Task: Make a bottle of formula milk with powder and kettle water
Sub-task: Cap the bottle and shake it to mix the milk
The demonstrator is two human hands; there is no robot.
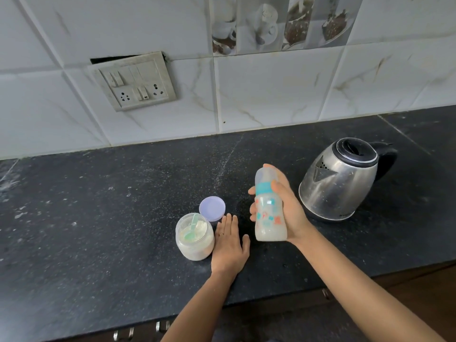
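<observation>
Bottle [270, 213], milky liquid at its base, is clamped in the right grip [292, 209], fingers curled round it, over the counter [98, 218]. The left grip [229, 245] lies flat, fingers straight, against the open powder jar [195, 243], scoop [193, 227] inside, lilac lid [212, 208] just behind. The kettle [343, 178] stands near on the right.

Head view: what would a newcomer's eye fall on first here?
First the baby bottle, capped and holding milky liquid at its bottom, gripped by the right hand over the middle of the dark counter. Right of it stands a steel kettle. Left of it is an open powder jar with a green scoop inside, its purple lid behind, and the left hand flat beside the jar.
</observation>
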